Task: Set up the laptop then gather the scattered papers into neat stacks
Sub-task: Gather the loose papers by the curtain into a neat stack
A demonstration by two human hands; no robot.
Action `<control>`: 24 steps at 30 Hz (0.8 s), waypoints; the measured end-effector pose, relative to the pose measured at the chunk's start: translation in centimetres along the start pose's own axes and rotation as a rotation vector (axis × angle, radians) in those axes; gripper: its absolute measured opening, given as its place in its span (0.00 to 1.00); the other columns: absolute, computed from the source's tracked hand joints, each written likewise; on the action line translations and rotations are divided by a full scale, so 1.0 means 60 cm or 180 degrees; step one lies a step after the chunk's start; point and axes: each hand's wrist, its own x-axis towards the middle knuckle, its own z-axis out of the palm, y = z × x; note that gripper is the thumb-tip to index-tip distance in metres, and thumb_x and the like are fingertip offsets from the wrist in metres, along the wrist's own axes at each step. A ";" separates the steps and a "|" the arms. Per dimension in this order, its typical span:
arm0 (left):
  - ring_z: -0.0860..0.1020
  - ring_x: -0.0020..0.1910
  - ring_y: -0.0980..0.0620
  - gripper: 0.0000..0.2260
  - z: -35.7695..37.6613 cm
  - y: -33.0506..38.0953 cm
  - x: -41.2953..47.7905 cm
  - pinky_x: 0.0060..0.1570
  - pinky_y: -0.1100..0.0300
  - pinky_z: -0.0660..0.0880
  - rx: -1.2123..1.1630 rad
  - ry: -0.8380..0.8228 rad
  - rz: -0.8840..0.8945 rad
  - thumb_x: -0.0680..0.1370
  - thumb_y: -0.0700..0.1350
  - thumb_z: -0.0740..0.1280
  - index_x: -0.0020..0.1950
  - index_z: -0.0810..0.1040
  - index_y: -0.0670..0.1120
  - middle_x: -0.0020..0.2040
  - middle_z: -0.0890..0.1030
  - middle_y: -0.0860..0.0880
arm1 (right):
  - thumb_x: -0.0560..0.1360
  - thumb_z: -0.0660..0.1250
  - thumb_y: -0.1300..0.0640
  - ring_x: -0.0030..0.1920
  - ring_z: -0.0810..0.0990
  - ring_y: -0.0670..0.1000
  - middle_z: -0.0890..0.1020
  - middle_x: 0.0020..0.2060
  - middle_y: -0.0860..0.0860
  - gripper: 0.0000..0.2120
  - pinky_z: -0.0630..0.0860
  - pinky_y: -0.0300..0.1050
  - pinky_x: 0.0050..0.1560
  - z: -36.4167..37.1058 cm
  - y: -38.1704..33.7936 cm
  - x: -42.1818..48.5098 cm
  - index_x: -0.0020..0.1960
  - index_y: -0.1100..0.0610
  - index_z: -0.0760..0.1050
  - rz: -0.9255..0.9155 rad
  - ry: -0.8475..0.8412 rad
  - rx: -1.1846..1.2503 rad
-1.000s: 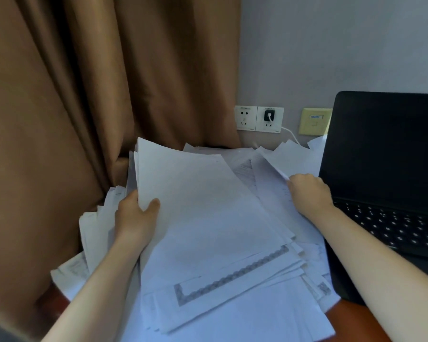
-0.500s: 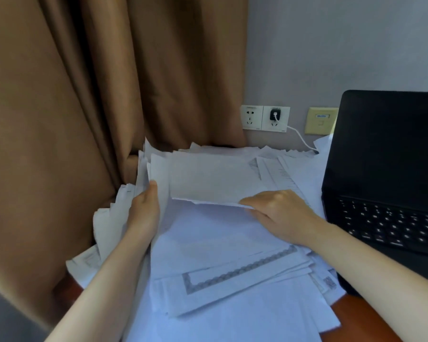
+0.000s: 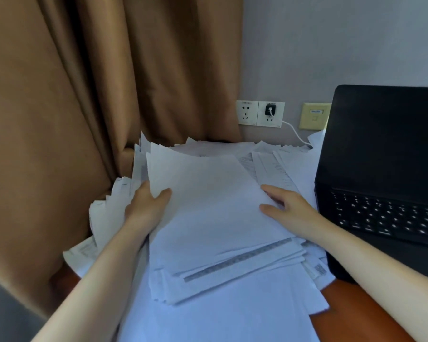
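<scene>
A thick pile of white papers (image 3: 215,218) covers the left part of the reddish-brown table, its sheets fanned out and uneven. My left hand (image 3: 146,208) grips the pile's left edge, thumb on top of the uppermost sheet. My right hand (image 3: 289,211) rests at the top sheet's right edge, fingers spread, thumb lying on the paper. More loose sheets (image 3: 287,166) lie behind, toward the wall. A black laptop (image 3: 386,154) stands open on the right with a dark screen and its keyboard (image 3: 386,215) showing.
A brown curtain (image 3: 84,95) hangs close on the left and behind the papers. Wall sockets (image 3: 260,113) with a white cable (image 3: 295,134) plugged in sit on the grey wall. Bare table (image 3: 356,314) shows at the lower right.
My right hand brought a sheet from the right over onto the pile and laid it flat on top. My left hand stayed at the pile's left edge.
</scene>
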 end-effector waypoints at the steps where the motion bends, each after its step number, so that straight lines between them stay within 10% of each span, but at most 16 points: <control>1: 0.76 0.56 0.42 0.29 0.001 -0.001 0.001 0.61 0.45 0.71 0.0070 -0.0011 0.0017 0.65 0.59 0.60 0.64 0.72 0.47 0.59 0.79 0.47 | 0.78 0.64 0.62 0.48 0.74 0.25 0.74 0.45 0.25 0.18 0.66 0.18 0.46 0.003 -0.006 -0.004 0.54 0.38 0.70 -0.0048 -0.0143 0.0071; 4: 0.75 0.59 0.39 0.21 0.003 0.000 -0.001 0.62 0.44 0.70 0.0162 0.0021 0.0099 0.74 0.51 0.65 0.65 0.70 0.44 0.61 0.77 0.43 | 0.79 0.62 0.60 0.50 0.74 0.27 0.77 0.48 0.28 0.17 0.68 0.21 0.51 0.006 -0.003 -0.008 0.53 0.36 0.71 -0.0030 -0.0175 -0.0006; 6: 0.74 0.59 0.39 0.16 0.004 -0.005 0.002 0.62 0.45 0.70 0.0120 0.0175 0.0176 0.77 0.44 0.65 0.65 0.70 0.43 0.61 0.77 0.42 | 0.80 0.60 0.56 0.57 0.78 0.43 0.81 0.54 0.45 0.10 0.72 0.36 0.59 0.000 0.004 -0.003 0.58 0.52 0.76 0.0076 0.0395 -0.0542; 10: 0.75 0.57 0.39 0.15 0.005 -0.007 0.004 0.60 0.44 0.72 -0.0103 0.0463 0.0270 0.77 0.43 0.65 0.63 0.71 0.43 0.59 0.78 0.43 | 0.76 0.58 0.40 0.67 0.68 0.58 0.67 0.70 0.54 0.32 0.69 0.51 0.59 -0.018 -0.014 -0.007 0.73 0.57 0.58 0.0643 0.0203 -0.2967; 17: 0.75 0.57 0.40 0.15 0.004 -0.008 0.005 0.60 0.46 0.72 -0.0240 0.0538 0.0291 0.77 0.42 0.65 0.64 0.71 0.43 0.59 0.78 0.43 | 0.77 0.60 0.52 0.44 0.68 0.53 0.76 0.52 0.54 0.08 0.65 0.43 0.37 -0.037 -0.038 -0.006 0.49 0.55 0.64 0.0813 -0.0028 -0.3209; 24: 0.75 0.57 0.41 0.15 -0.001 -0.009 0.007 0.59 0.50 0.72 -0.0398 0.0736 0.0206 0.77 0.40 0.64 0.64 0.72 0.42 0.60 0.78 0.42 | 0.75 0.56 0.69 0.36 0.72 0.59 0.74 0.32 0.56 0.09 0.65 0.44 0.31 -0.044 0.008 0.001 0.39 0.62 0.72 0.0381 0.1358 -0.2644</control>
